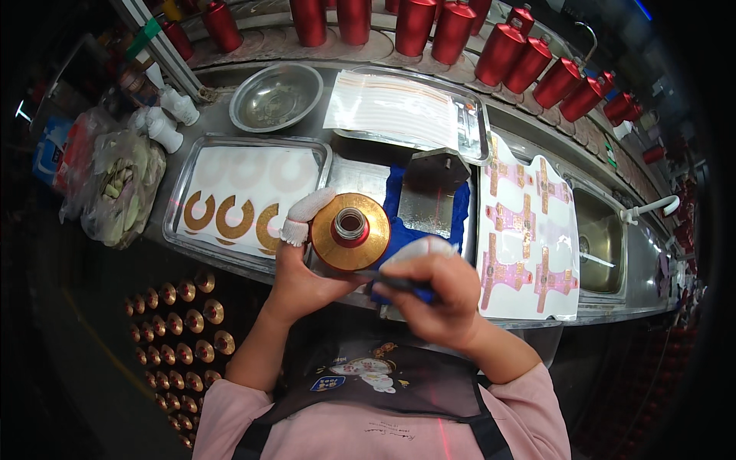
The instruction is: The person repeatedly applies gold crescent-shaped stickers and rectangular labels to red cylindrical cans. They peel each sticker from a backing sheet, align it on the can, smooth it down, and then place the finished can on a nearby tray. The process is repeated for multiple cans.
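Observation:
A red bottle (331,244) stands mouth up in front of me, with a gold ring on its shoulder around the bare threaded neck. My left hand (300,274) grips its left side, a white cover on one finger. My right hand (438,290), also with a white finger cover, is closed around a dark flat tool (395,282) at the bottle's near right edge. The tool is partly hidden and blurred, so I cannot tell its exact kind. Left of the bottle, a sheet of gold C-shaped stickers (234,217) lies in a metal tray (178,201).
Behind the bottle are a metal stand (429,192) on blue cloth (392,203), a steel bowl (276,98) and a tray of striped sheets (395,107). Pink-and-gold sticker sheets (529,230) lie right, beside a sink (598,261). Red bottles (502,54) line the far conveyor; plastic bags (126,180) sit left.

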{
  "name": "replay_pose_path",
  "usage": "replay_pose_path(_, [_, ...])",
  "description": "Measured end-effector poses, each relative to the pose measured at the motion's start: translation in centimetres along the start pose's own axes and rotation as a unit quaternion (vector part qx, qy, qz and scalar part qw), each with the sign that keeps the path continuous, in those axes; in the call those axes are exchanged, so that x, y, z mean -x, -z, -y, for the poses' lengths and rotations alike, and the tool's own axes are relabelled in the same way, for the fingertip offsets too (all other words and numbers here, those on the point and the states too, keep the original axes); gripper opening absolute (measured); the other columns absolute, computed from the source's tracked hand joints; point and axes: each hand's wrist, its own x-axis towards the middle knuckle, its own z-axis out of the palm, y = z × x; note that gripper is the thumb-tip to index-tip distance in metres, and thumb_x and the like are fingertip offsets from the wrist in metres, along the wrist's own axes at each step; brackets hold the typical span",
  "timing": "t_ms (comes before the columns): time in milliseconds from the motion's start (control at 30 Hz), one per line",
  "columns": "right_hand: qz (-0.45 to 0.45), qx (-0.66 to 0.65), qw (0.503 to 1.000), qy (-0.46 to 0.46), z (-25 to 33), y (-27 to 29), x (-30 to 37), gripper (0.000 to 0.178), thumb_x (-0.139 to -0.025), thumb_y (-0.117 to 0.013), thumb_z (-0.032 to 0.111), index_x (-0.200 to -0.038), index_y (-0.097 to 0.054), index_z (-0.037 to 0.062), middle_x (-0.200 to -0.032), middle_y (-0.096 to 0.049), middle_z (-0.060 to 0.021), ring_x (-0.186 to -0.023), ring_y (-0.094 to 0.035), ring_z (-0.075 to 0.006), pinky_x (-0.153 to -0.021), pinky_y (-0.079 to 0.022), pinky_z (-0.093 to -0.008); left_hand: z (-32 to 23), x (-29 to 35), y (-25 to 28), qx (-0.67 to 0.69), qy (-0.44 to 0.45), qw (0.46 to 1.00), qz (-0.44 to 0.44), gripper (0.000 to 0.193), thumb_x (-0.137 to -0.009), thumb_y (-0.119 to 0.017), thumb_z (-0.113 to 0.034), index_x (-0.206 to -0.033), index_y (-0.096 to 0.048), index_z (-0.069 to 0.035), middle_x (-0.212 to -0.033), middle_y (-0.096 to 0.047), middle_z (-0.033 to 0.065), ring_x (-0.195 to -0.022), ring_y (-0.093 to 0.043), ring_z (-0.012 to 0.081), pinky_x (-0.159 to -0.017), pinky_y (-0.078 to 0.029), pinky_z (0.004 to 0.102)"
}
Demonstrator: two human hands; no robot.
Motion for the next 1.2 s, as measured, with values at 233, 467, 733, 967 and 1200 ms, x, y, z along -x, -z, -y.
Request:
replay_pose_path(233, [-0.026,-0.038,0.974,-0.22,-5.5,0.4,-2.9,0.022,-0.084,-0.079,0.01,-0.1,-0.068,0.0001,-0.088,-0.067,-0.0068,-0.081,-0.064,-0.0136,-0.074,-0.051,-0.027,0.0,-1.9,2.6,0.016,-0.031,0.994,0.106,0.107,-0.06,-0.097,-0.007,-0.151,-0.041,-0.001,-0.142,-0.055,0.0123,-0.13,-0.056,0.0222,-0.111,-0.044,0.0354])
replay_pose_path(467, [-0.005,-0.098,0.955,-0.279,-5.4,-0.2,-7.0,0.025,-0.083,-0.082,0.011,-0.1,-0.068,0.0006,-0.091,-0.067,-0.0022,-0.085,-0.063,-0.009,-0.08,-0.051,-0.024,-0.5,-3.3,4.0,0.182,0.089,0.962,0.183,0.139,-0.059,-0.098,-0.008,-0.163,-0.006,-0.007,-0.15,-0.047,0.0156,-0.138,-0.049,0.0254,-0.117,-0.038,0.0385])
replay_pose_path(733, [0.09,-0.08,0.957,-0.264,-5.6,-0.1,-7.9,0.03,-0.083,-0.085,0.02,-0.099,-0.068,0.0014,-0.092,-0.067,-0.0014,-0.086,-0.061,-0.0088,-0.079,-0.048,-0.0233,-0.1,-1.0,1.8,-0.018,-0.021,0.995,0.099,0.119,-0.067,-0.096,-0.014,-0.156,-0.017,-0.005,-0.147,-0.044,0.0141,-0.137,-0.048,0.0258,-0.116,-0.038,0.0394])
replay_pose_path(967, [0.305,-0.172,0.894,-0.28,-6.9,-2.8,-14.2,0.025,-0.08,-0.084,0.01,-0.1,-0.071,-0.0002,-0.093,-0.07,-0.0019,-0.086,-0.062,-0.007,-0.078,-0.05,-0.024,0.1,-1.2,2.6,0.029,0.04,0.994,0.099,0.116,-0.068,-0.095,-0.015,-0.156,-0.02,-0.003,-0.144,-0.049,0.0133,-0.136,-0.05,0.025,-0.115,-0.04,0.0392])
replay_pose_path(1200, [0.267,-0.127,0.917,-0.269,-7.1,-3.1,-13.9,0.023,-0.08,-0.083,0.01,-0.098,-0.072,-0.0002,-0.088,-0.069,-0.0016,-0.084,-0.063,-0.0077,-0.077,-0.05,-0.0237,0.4,-1.2,2.6,0.018,0.026,0.995,0.093,0.105,-0.071,-0.094,-0.016,-0.153,-0.031,-0.001,-0.145,-0.049,0.014,-0.137,-0.05,0.0257,-0.116,-0.04,0.0393])
